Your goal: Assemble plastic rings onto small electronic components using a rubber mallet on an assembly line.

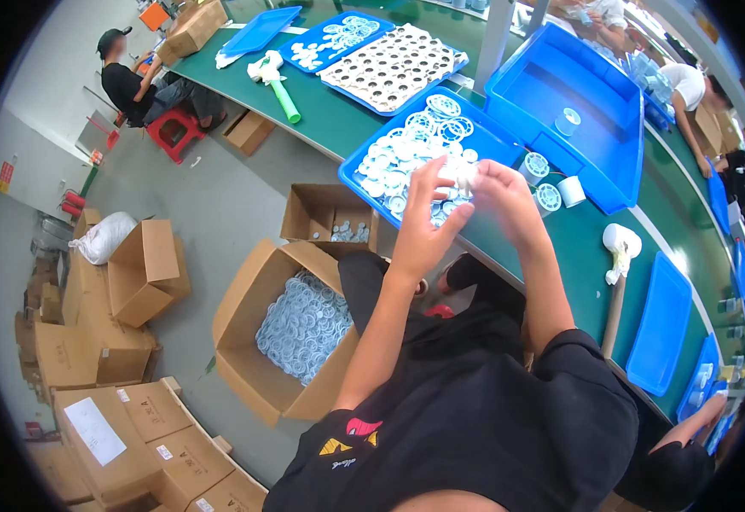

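Note:
My left hand (pixel 426 209) and my right hand (pixel 509 200) meet above a blue tray (pixel 353 174) heaped with white round plastic discs (pixel 389 166). Between my fingertips is a small white plastic part (pixel 464 176), partly covered and a little blurred. The right fingers are curled and pinch it. My left fingers bend against its other side, with the left thumb stretched out below. Larger spoked rings (pixel 443 107) lie at the tray's far end. Just right of my right hand stand several white spools (pixel 548 197) with spoked ends.
A deep blue bin (pixel 509 85) holds one spool. A wrapped-head mallet (pixel 618 264) and a flat blue tray (pixel 660 324) lie to the right; a green-handled mallet (pixel 284 96) lies far left. Below the bench is an open carton (pixel 244 341) of rings. Other people sit around.

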`<state>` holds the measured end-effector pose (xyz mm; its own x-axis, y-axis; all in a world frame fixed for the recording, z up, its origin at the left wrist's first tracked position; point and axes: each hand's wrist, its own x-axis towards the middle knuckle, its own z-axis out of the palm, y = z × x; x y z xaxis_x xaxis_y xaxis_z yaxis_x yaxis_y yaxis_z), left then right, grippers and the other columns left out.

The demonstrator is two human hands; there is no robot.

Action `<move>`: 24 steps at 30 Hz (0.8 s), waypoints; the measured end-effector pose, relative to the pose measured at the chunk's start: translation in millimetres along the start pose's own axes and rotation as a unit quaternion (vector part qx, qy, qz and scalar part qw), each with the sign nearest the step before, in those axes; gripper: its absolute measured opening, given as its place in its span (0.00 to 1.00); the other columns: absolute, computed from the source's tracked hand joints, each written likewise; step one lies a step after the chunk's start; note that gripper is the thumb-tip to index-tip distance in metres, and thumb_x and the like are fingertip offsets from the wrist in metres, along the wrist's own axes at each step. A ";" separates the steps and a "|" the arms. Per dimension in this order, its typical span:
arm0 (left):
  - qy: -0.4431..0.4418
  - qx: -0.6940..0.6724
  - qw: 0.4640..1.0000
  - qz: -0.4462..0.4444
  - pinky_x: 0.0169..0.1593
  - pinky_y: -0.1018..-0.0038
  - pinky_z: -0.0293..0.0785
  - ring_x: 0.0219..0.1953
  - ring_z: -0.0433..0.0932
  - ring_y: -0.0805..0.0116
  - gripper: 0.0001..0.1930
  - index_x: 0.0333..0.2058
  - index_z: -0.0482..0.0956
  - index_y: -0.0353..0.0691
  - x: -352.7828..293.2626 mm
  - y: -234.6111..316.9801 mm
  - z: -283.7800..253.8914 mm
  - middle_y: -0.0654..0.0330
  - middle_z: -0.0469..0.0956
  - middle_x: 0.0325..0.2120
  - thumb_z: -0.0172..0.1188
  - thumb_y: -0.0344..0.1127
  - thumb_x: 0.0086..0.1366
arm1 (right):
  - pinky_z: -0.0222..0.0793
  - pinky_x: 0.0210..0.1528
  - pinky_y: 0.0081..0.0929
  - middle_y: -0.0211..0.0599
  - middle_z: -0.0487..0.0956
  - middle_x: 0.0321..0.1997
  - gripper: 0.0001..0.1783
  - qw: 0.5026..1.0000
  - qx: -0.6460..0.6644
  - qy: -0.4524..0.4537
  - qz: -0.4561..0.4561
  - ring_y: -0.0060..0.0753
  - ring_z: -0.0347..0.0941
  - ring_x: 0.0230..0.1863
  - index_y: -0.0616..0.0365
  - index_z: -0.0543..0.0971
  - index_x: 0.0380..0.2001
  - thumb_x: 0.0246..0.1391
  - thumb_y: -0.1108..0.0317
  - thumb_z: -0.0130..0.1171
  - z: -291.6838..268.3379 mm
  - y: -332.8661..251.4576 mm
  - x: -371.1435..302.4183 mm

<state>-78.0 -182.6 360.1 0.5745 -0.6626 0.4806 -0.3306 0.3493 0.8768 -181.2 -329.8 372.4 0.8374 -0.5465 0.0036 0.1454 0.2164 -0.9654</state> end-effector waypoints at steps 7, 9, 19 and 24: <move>0.011 -0.451 0.878 -0.162 0.50 0.72 0.81 0.45 0.83 0.66 0.22 0.68 0.68 0.37 13.6 -8.1 -3.9 0.47 0.80 0.56 0.45 0.43 0.84 | 0.69 0.38 0.18 0.26 0.77 0.38 0.08 0.973 -0.179 0.015 -0.145 0.15 0.72 0.35 0.62 0.81 0.46 0.66 0.72 0.65 28.0 -27.6 -35.5; 0.039 -0.446 0.877 -0.178 0.48 0.68 0.84 0.44 0.85 0.62 0.22 0.68 0.67 0.38 19.0 -0.4 -4.4 0.43 0.80 0.55 0.43 0.44 0.85 | 0.69 0.38 0.18 0.26 0.78 0.37 0.07 0.976 -0.170 0.040 -0.128 0.16 0.73 0.35 0.62 0.81 0.46 0.67 0.72 0.64 17.7 -21.9 -43.7; 0.071 -0.365 0.905 -0.207 0.44 0.67 0.90 0.47 0.88 0.53 0.23 0.68 0.65 0.36 48.8 25.7 -13.3 0.40 0.80 0.56 0.44 0.45 0.84 | 0.70 0.34 0.23 0.33 0.78 0.34 0.05 0.921 -0.328 0.200 -0.064 0.21 0.73 0.31 0.65 0.82 0.40 0.67 0.73 0.61 -53.6 65.9 -86.7; 0.134 -0.314 0.912 -0.230 0.40 0.71 0.88 0.44 0.88 0.57 0.22 0.65 0.68 0.36 79.3 -1.9 -19.4 0.43 0.82 0.53 0.48 0.44 0.83 | 0.70 0.32 0.32 0.41 0.76 0.32 0.02 0.876 -0.419 0.194 -0.135 0.35 0.72 0.27 0.65 0.81 0.37 0.63 0.77 0.62 -48.9 70.8 -84.8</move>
<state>-17.3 -222.9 396.9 0.7345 -0.6781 -0.0264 0.4358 0.4416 0.7843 -267.7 -307.7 291.0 0.5656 -0.7557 0.3303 -0.2641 -0.5454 -0.7955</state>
